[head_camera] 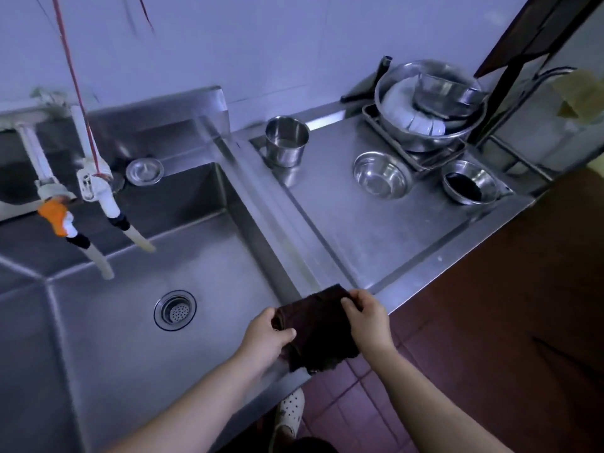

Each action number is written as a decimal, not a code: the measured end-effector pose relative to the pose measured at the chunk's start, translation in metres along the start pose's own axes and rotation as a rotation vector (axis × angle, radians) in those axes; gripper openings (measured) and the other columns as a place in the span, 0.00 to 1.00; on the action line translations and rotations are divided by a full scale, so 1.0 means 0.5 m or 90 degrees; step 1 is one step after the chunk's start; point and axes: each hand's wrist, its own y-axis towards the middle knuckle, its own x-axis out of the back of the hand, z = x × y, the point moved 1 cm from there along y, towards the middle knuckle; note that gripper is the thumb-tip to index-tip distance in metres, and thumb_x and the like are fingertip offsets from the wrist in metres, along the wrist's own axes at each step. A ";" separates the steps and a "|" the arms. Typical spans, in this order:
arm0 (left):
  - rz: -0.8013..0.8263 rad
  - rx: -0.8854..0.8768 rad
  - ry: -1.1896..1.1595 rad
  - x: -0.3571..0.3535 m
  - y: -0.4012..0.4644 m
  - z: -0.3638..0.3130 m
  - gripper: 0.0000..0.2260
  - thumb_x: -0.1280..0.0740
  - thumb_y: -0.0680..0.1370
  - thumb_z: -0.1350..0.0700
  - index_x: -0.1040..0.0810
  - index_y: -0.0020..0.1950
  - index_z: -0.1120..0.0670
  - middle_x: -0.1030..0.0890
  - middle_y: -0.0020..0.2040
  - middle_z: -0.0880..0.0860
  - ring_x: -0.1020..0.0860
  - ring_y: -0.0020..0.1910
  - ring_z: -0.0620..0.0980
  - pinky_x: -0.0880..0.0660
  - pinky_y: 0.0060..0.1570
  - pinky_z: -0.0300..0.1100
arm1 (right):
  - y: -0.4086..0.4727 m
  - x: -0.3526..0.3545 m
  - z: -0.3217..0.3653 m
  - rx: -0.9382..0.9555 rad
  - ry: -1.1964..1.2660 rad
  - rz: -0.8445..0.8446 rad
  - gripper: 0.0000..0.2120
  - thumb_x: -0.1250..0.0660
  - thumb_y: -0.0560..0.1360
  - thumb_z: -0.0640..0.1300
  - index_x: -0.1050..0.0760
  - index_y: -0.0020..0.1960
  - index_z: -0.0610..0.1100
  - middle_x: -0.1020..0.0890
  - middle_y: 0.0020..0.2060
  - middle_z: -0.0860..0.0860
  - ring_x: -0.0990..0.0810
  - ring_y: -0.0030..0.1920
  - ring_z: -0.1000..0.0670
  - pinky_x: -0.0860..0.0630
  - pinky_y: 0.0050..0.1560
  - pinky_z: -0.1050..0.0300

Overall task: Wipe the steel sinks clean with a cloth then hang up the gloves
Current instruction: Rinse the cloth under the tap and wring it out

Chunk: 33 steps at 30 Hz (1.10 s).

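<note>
A dark brown cloth (318,331) is held folded over the front right corner of the steel sink (137,338). My left hand (266,336) grips its left edge with thumb on top. My right hand (367,317) pinches its right edge between thumb and fingers. The sink basin has a round drain strainer (175,309) in its floor. A second basin (19,338) shows at the far left. No gloves are in view.
Two white taps (98,188) with hoses hang over the sinks, one with an orange handle (56,217). On the steel drainboard (376,230) stand a steel cup (286,140), two small bowls (380,174) and a rack with a big bowl of dishes (428,103). Red tiled floor lies below right.
</note>
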 end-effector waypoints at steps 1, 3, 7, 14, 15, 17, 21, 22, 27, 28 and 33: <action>-0.021 0.004 -0.007 -0.015 0.021 -0.011 0.10 0.32 0.72 0.68 0.25 0.46 0.55 0.20 0.44 0.59 0.22 0.41 0.54 0.22 0.47 0.50 | 0.031 0.006 -0.002 0.010 -0.011 0.006 0.08 0.35 0.77 0.44 0.26 0.40 0.55 0.21 0.35 0.60 0.23 0.39 0.58 0.29 0.38 0.67; -0.070 0.004 -0.012 -0.038 0.064 -0.029 0.11 0.32 0.72 0.69 0.26 0.47 0.55 0.20 0.45 0.59 0.22 0.41 0.53 0.25 0.45 0.44 | 0.084 0.011 -0.002 0.029 -0.026 0.013 0.06 0.36 0.77 0.44 0.25 0.43 0.54 0.22 0.35 0.61 0.24 0.39 0.58 0.33 0.35 0.72; -0.114 0.028 0.036 -0.056 0.131 -0.039 0.12 0.34 0.74 0.67 0.25 0.57 0.61 0.20 0.51 0.61 0.21 0.50 0.57 0.25 0.53 0.48 | 0.153 0.004 -0.008 0.034 -0.067 0.075 0.07 0.38 0.78 0.44 0.25 0.53 0.53 0.22 0.41 0.61 0.24 0.42 0.59 0.32 0.38 0.67; -0.100 0.075 0.065 -0.052 0.150 -0.028 0.17 0.35 0.76 0.63 0.30 0.65 0.61 0.23 0.53 0.57 0.23 0.53 0.56 0.29 0.49 0.40 | 0.188 0.013 -0.003 0.046 -0.167 0.094 0.14 0.40 0.77 0.39 0.25 0.60 0.47 0.21 0.55 0.52 0.23 0.53 0.51 0.28 0.53 0.58; -0.107 0.070 0.088 -0.042 0.147 -0.028 0.18 0.35 0.76 0.62 0.30 0.66 0.61 0.24 0.56 0.57 0.24 0.56 0.55 0.30 0.53 0.41 | 0.190 0.013 0.006 0.069 -0.187 0.090 0.14 0.40 0.77 0.39 0.25 0.60 0.47 0.22 0.55 0.51 0.23 0.53 0.51 0.28 0.54 0.57; -0.126 0.047 0.141 -0.011 0.134 -0.028 0.18 0.35 0.77 0.60 0.30 0.67 0.59 0.25 0.61 0.56 0.25 0.59 0.53 0.32 0.58 0.40 | 0.191 0.005 0.034 0.146 -0.237 0.103 0.14 0.40 0.77 0.38 0.24 0.60 0.46 0.22 0.56 0.51 0.24 0.55 0.50 0.28 0.54 0.57; -0.170 -0.022 0.277 0.072 0.077 -0.027 0.16 0.36 0.76 0.57 0.27 0.64 0.53 0.22 0.60 0.50 0.24 0.57 0.47 0.31 0.58 0.38 | 0.167 -0.051 0.112 0.344 -0.335 0.209 0.12 0.39 0.76 0.37 0.21 0.57 0.43 0.19 0.53 0.48 0.23 0.55 0.47 0.29 0.53 0.57; -0.191 -0.033 0.302 0.096 0.060 -0.026 0.16 0.36 0.76 0.57 0.26 0.64 0.52 0.22 0.60 0.49 0.23 0.56 0.46 0.31 0.56 0.38 | 0.155 -0.073 0.132 0.380 -0.349 0.244 0.12 0.39 0.76 0.37 0.21 0.56 0.42 0.19 0.53 0.47 0.23 0.55 0.46 0.29 0.53 0.56; -0.353 -0.031 0.370 0.240 -0.062 -0.001 0.13 0.38 0.76 0.55 0.25 0.61 0.49 0.21 0.59 0.47 0.23 0.56 0.50 0.31 0.52 0.39 | 0.066 -0.202 0.247 0.535 -0.389 0.377 0.11 0.39 0.78 0.41 0.22 0.58 0.44 0.19 0.55 0.49 0.23 0.55 0.49 0.28 0.53 0.58; -0.386 -0.028 0.361 0.271 -0.092 0.009 0.12 0.37 0.76 0.55 0.25 0.60 0.49 0.21 0.59 0.48 0.23 0.54 0.51 0.29 0.52 0.40 | 0.041 -0.229 0.272 0.559 -0.393 0.392 0.11 0.39 0.78 0.42 0.22 0.58 0.45 0.19 0.55 0.50 0.22 0.55 0.49 0.26 0.52 0.57; -0.509 -0.005 0.292 0.421 -0.246 0.084 0.15 0.37 0.78 0.53 0.27 0.65 0.48 0.22 0.61 0.45 0.23 0.54 0.46 0.30 0.51 0.39 | -0.105 -0.369 0.383 0.663 -0.407 0.457 0.09 0.39 0.77 0.43 0.22 0.54 0.47 0.19 0.51 0.50 0.23 0.53 0.47 0.27 0.49 0.56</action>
